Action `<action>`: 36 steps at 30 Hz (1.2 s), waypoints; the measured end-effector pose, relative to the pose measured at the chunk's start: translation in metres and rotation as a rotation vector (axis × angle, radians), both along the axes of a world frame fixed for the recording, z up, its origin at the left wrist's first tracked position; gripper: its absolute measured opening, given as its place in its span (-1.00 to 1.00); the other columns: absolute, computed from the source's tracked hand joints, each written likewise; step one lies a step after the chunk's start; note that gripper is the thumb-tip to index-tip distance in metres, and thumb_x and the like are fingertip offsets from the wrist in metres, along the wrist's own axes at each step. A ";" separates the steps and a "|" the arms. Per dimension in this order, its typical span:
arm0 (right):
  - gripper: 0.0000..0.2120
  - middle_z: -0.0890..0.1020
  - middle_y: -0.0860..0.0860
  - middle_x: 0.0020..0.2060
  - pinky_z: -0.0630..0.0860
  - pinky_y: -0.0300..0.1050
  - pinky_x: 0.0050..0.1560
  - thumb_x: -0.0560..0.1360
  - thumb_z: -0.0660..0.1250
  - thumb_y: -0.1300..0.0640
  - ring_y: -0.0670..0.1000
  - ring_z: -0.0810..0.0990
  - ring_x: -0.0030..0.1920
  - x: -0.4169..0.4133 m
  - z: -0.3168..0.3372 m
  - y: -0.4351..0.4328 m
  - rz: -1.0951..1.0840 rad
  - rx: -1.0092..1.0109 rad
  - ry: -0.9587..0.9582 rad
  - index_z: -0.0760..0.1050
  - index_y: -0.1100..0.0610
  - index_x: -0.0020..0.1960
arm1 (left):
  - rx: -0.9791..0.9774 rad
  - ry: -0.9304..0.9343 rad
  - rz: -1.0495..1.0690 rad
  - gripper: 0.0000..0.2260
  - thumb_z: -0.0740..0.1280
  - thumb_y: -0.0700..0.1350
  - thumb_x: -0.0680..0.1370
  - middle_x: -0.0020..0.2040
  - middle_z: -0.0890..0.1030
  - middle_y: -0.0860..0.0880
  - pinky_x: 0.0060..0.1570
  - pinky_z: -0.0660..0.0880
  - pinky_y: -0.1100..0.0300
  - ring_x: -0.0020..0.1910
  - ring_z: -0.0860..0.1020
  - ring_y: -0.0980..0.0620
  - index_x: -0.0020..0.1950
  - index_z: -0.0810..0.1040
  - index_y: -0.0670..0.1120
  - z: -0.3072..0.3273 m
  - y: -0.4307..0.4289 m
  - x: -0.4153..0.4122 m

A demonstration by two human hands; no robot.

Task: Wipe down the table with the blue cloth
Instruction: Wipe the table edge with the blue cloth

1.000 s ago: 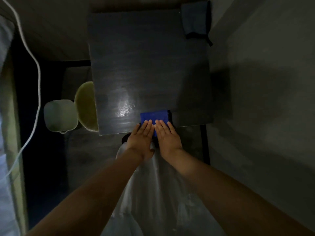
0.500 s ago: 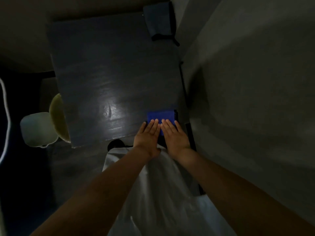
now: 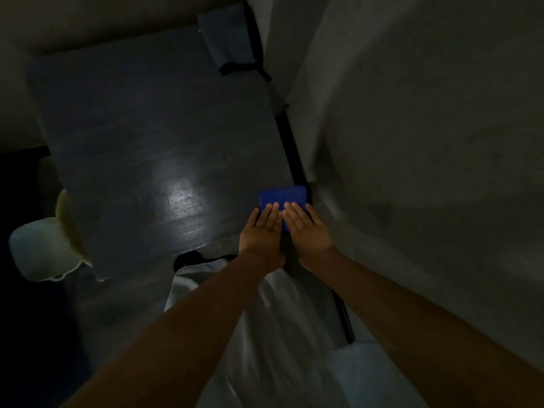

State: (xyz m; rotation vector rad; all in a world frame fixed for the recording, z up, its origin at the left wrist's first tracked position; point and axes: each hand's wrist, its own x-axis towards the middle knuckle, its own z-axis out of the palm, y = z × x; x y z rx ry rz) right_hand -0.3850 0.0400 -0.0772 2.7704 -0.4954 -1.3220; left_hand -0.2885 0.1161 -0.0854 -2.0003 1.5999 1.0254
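The blue cloth (image 3: pixel 281 195) is folded into a small rectangle and lies on the dark wooden table (image 3: pixel 153 128), at its near right corner. My left hand (image 3: pixel 262 231) and my right hand (image 3: pixel 309 231) lie side by side, palms down, fingers straight and together. Their fingertips press on the near half of the cloth, and the far half shows beyond them. Both palms rest at the table's near edge.
A grey-blue folded cloth (image 3: pixel 229 39) sits at the table's far right corner. A grey wall (image 3: pixel 412 142) runs close along the right edge. Left of the table stand a pale container (image 3: pixel 41 254) and a yellowish round object (image 3: pixel 69 225). White fabric (image 3: pixel 279 334) covers my lap.
Both hands have slid the blue cloth to the right along the table's near edge, up to the right corner. The view has swung right as well.
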 end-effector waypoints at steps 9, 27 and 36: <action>-0.27 -0.19 0.09 0.56 -0.35 0.02 0.47 0.61 0.03 -0.13 0.05 -0.22 0.55 0.035 -0.005 -0.015 -0.108 0.065 -0.125 -0.25 0.20 0.56 | -0.049 0.023 0.130 -0.27 0.06 0.16 0.59 0.56 -0.26 -0.11 0.51 -0.23 0.03 0.54 -0.26 -0.01 0.55 -0.25 -0.15 -0.005 -0.015 0.025; -0.38 -0.22 0.04 0.56 -0.27 0.08 0.51 0.63 -0.05 -0.04 0.00 -0.23 0.55 0.147 -0.006 -0.083 -0.093 0.024 -0.097 -0.24 0.14 0.56 | -0.097 -0.048 0.223 -0.20 0.16 0.17 0.55 0.57 -0.25 -0.10 0.49 -0.25 0.05 0.54 -0.24 -0.02 0.55 -0.26 -0.14 -0.010 -0.082 0.120; -0.36 -0.24 0.04 0.56 -0.28 0.07 0.50 0.63 -0.03 -0.03 0.02 -0.25 0.55 0.198 -0.012 -0.110 -0.104 0.016 -0.095 -0.27 0.14 0.56 | -0.112 -0.050 0.248 -0.16 0.19 0.18 0.54 0.56 -0.28 -0.11 0.50 -0.23 0.05 0.54 -0.25 -0.02 0.55 -0.28 -0.13 -0.010 -0.109 0.169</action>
